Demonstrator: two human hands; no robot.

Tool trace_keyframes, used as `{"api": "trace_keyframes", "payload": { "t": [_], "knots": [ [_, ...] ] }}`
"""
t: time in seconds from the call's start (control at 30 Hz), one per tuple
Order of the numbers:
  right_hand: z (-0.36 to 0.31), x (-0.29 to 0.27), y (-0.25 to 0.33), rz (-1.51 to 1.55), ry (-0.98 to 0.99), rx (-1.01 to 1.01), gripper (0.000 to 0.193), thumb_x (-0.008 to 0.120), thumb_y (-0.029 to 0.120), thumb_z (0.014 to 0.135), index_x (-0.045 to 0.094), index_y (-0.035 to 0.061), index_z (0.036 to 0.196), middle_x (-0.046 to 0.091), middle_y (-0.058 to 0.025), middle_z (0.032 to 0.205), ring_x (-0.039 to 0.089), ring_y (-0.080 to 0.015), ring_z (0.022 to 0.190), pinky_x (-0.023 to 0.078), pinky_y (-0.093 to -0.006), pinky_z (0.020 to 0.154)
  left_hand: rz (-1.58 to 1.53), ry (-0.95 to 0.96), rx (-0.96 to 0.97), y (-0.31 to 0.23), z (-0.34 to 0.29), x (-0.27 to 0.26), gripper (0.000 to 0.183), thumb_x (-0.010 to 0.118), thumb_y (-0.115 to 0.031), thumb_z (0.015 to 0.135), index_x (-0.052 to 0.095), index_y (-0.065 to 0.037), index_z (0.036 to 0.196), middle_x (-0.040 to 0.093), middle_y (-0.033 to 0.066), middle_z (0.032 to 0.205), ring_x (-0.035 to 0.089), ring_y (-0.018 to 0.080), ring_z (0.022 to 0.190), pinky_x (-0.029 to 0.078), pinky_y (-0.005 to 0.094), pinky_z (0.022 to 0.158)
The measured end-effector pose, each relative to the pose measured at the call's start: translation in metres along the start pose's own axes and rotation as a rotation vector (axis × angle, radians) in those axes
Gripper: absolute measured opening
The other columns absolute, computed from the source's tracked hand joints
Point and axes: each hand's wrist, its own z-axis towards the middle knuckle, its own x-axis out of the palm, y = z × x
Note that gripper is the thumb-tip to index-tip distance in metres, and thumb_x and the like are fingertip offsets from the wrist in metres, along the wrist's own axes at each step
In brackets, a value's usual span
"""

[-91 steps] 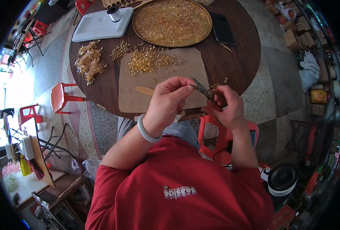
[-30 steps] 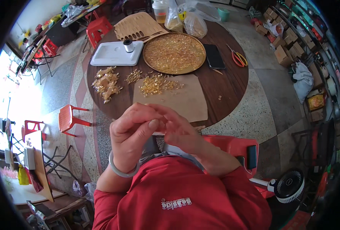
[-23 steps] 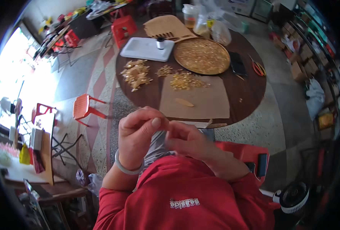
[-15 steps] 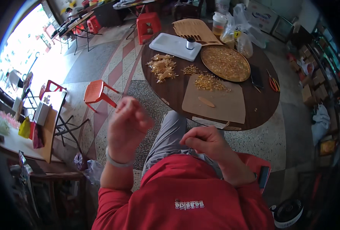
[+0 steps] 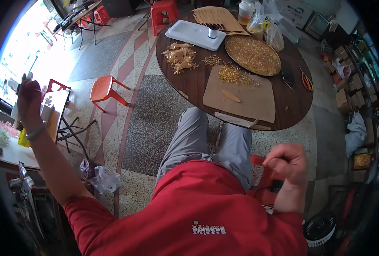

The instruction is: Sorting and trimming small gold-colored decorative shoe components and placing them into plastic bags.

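Note:
My left hand [image 5: 30, 102] is raised far out to the left, dark against the bright doorway, with its fingers drawn together. At the right, near the red seat [image 5: 264, 190], my right hand [image 5: 287, 161] is closed, thumb against the curled fingers. Anything thin in either hand is too small to make out. In front of me on the round brown table [image 5: 176, 81] lies a tan mat [image 5: 245, 106], bearing a flat oval wooden piece [image 5: 231, 96] and a heap of gold beads [image 5: 233, 75]. A spool [image 5: 213, 31] stands on a white tray [image 5: 193, 35].
A round tray of beads [image 5: 253, 55], orange-handled scissors [image 5: 306, 81], a gold heap [image 5: 179, 57], slatted wooden pieces [image 5: 217, 18], a lidded cup [image 5: 245, 12] and plastic bags [image 5: 275, 37] share the table. An orange stool [image 5: 102, 88] stands left; a fan [image 5: 319, 230] sits lower right.
My hands have moved apart from in front of my body. The left swung far out to the left and upward; the right shifted right. The things on the table keep their arrangement.

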Motion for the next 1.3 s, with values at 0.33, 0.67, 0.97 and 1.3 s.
{"api": "trace_keyframes", "payload": {
  "t": [0.33, 0.67, 0.97, 1.3],
  "knots": [
    [-0.053, -0.129, -0.06, -0.561, -0.195, 0.302, 0.011, 0.057, 0.012, 0.08, 0.063, 0.0034, 0.08, 0.058, 0.0019, 0.069, 0.047, -0.0035, 0.056, 0.037, -0.0189, 0.049, 0.043, -0.101, -0.081, 0.061, -0.058, -0.061, 0.008, 0.049, 0.003, 0.082, 0.054, 0.006, 0.086, 0.056, 0.0142, 0.075, 0.053, 0.023, 0.07, 0.046, 0.0331, 0.066],
    [-0.096, -0.236, -0.126, -0.529, -0.498, 0.636, 0.014, 0.059, 0.02, 0.082, 0.061, 0.0071, 0.087, 0.045, 0.0079, 0.059, 0.035, -0.0006, 0.044, 0.025, -0.0168, 0.038, 0.185, -0.813, 0.143, 0.139, -0.047, -0.218, 0.011, 0.051, -0.004, 0.085, 0.056, 0.002, 0.077, 0.058, 0.0122, 0.069, 0.055, 0.0209, 0.068, 0.045, 0.0342, 0.07],
    [-0.13, -0.304, -0.15, -0.594, -0.633, 0.698, 0.017, 0.063, 0.024, 0.081, 0.061, 0.0064, 0.082, 0.042, 0.0067, 0.056, 0.034, -0.0019, 0.044, 0.026, -0.0195, 0.038, 0.086, -0.697, -0.09, 0.289, -0.011, -0.219, 0.012, 0.051, -0.005, 0.084, 0.056, 0.002, 0.076, 0.059, 0.0123, 0.069, 0.055, 0.0215, 0.067, 0.046, 0.0343, 0.068],
    [-0.146, -0.347, -0.175, 0.376, -1.133, 0.21, 0.008, 0.062, 0.013, 0.08, 0.058, 0.0062, 0.079, 0.059, -0.0021, 0.071, 0.05, -0.0059, 0.054, 0.036, -0.019, 0.042, 0.018, -0.6, -0.307, 0.418, -0.009, -0.19, 0.012, 0.051, -0.006, 0.084, 0.057, 0.001, 0.075, 0.059, 0.0125, 0.069, 0.056, 0.0221, 0.065, 0.046, 0.0345, 0.067]
  ]
}}
